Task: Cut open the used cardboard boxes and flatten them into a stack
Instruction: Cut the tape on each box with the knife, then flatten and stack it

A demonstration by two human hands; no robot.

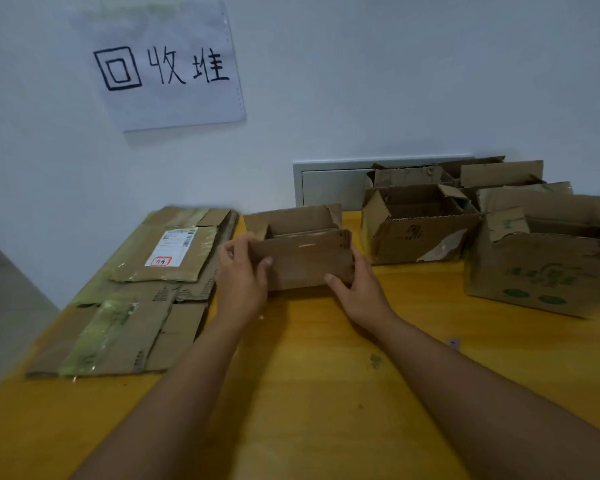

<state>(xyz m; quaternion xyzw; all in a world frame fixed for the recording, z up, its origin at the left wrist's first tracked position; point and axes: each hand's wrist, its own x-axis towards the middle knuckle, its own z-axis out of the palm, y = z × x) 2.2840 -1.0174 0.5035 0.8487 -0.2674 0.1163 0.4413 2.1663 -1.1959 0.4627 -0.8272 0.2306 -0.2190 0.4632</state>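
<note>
I see both hands clamped on the small open box (pixel 300 254) mid-table (pixel 326 393) — left hand (pixel 241 275) grips its left end, right hand (pixel 357 289) its right — mouth up, long axis left-right, flattened stack (pixel 142 292) just left.

Both bare forearms reach forward and converge on the small open box (pixel 300 252). The left hand (pixel 240 277) grips the box's left end, thumb curled over the near panel, fingers wrapped behind the corner. The right hand (pixel 359 289) holds the box's lower right corner, thumb pressed along the near panel's bottom edge, fingers hidden behind the box.
</note>
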